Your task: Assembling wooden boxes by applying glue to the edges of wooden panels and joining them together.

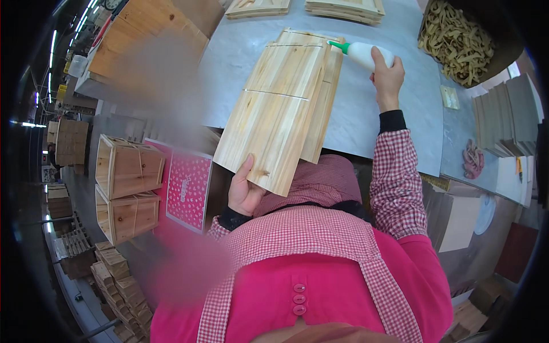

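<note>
My left hand (244, 191) grips the near edge of a tapered wooden panel (269, 123), its thumb lying on top. The panel tilts over the table's front edge and has thin grooves across its face. Under it, to the right, another wooden panel (321, 117) sticks out. My right hand (388, 79) is wrapped round a white glue bottle (363, 54) held nearly level. Its green nozzle (339, 46) points left, with the tip at the far right corner of the upper panel, near the far groove. Whether the tip touches the wood I cannot tell.
Stacked wooden panels (346, 8) lie at the table's far edge. A box of pale curled strips (457, 43) stands at the far right. Grey boards (506, 114) and a reddish bundle (473, 159) are on the right. Wooden crates (128, 166) stand left, beside a pink patterned board (189, 191).
</note>
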`<state>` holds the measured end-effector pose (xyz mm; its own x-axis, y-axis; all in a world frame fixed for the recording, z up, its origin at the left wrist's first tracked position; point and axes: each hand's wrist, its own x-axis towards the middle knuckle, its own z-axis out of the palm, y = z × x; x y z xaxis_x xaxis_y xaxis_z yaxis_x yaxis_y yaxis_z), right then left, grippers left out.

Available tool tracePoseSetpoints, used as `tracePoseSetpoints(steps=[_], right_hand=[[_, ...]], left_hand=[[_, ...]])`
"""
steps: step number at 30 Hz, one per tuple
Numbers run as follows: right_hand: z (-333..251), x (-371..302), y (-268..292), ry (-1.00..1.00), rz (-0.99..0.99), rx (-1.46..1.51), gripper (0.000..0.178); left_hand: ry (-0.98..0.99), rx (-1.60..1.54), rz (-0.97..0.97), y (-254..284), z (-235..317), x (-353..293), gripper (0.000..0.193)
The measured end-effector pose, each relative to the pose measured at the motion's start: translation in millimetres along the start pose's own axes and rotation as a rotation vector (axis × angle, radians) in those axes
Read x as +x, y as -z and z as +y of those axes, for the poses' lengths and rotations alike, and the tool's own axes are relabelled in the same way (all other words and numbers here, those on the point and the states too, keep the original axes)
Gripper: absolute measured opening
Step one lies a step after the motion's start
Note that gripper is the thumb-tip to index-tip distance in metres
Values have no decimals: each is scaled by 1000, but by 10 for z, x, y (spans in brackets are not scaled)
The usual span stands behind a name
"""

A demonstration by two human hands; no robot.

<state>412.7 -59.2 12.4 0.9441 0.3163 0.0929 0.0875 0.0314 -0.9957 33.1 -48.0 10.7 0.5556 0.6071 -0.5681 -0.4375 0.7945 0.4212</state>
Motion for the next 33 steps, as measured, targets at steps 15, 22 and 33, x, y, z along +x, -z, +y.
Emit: tracePoseSetpoints(steps=[15, 22, 33], right_hand=[[-367, -864, 406, 50, -321, 5, 34], [-559, -1423, 519, 159, -489, -29, 32], [-710, -1617, 523, 252, -657, -14, 31]], left_hand=[[-103, -9, -56, -24, 93, 78, 51], [-197, 36, -149, -149, 239, 280, 50], [-216, 18, -148, -255, 271, 426, 49]])
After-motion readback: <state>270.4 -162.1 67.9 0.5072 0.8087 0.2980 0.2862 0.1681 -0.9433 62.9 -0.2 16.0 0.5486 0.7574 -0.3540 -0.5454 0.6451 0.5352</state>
